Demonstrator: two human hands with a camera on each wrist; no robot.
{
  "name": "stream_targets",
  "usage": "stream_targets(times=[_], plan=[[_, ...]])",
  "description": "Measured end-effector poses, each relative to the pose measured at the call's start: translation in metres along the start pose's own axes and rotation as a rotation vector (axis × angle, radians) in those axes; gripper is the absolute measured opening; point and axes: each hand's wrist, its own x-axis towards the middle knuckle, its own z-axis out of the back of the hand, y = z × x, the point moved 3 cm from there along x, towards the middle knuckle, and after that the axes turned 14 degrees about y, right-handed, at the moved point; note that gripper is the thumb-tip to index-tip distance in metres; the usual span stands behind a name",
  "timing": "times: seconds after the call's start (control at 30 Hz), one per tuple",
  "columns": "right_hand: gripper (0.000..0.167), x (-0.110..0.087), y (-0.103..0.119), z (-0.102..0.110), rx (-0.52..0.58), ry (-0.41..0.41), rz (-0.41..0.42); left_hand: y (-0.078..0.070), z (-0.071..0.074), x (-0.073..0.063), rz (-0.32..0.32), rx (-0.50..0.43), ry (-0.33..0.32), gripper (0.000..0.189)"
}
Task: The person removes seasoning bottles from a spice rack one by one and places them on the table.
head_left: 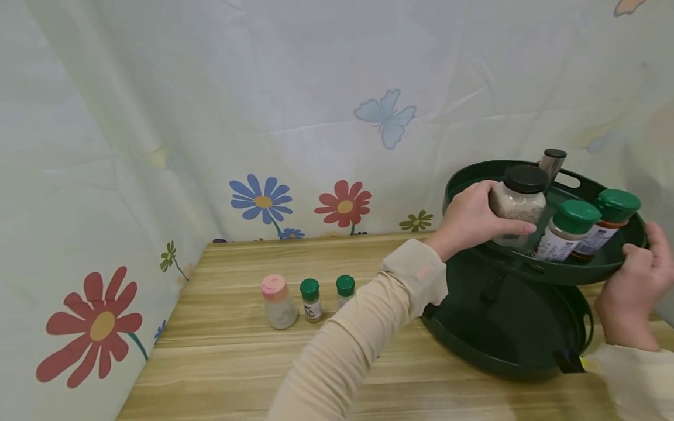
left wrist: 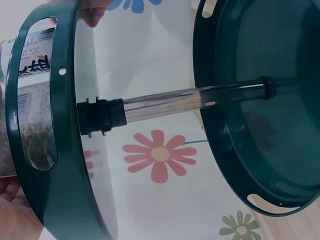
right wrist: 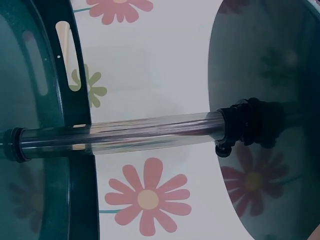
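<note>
With thumb and fingers around it, my left hand (head_left: pixel 471 219) grips a clear jar (head_left: pixel 516 204) of pale grains with a black lid. The jar stands at the left front of the upper tray of a dark green two-tier rack (head_left: pixel 574 272). Two green-capped seasoning bottles are right of it: a near one (head_left: pixel 566 231) and one with reddish contents (head_left: pixel 605 225). My right hand (head_left: pixel 634 286) holds the upper tray's right rim. In the left wrist view, the jar (left wrist: pixel 35 115) shows through the tray's handle slot.
A clear post (right wrist: pixel 155 134) joins the upper tray to the wider lower tray (head_left: pixel 505 333). On the wooden table (head_left: pixel 237 374), left of the rack, stand a pink-capped shaker (head_left: pixel 279 304) and two small green-capped bottles (head_left: pixel 312 304). A flowered sheet (head_left: pixel 295 117) hangs behind.
</note>
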Motion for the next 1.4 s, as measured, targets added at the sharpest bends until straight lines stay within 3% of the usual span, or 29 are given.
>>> stream_targets(times=[0.3,0.77,0.93,1.2,1.4], plan=[[0.047,-0.001,-0.002,-0.001,-0.096,-0.012,-0.018,0.000,0.003,-0.004,-0.018,-0.102,-0.073,0.050],[0.045,0.002,-0.001,-0.002,0.064,0.002,0.013,0.001,0.014,-0.010,-0.040,-0.234,-0.144,0.052],[0.045,0.002,-0.003,-0.001,0.059,-0.003,0.015,0.001,0.017,-0.012,-0.071,-0.238,-0.160,0.055],[0.044,0.001,-0.002,-0.001,0.058,-0.003,0.012,0.000,0.025,-0.018,-0.123,-0.240,-0.126,0.052],[0.045,0.001,-0.003,0.000,0.000,-0.002,-0.015,0.002,0.029,-0.024,-0.114,-0.260,-0.094,0.048]])
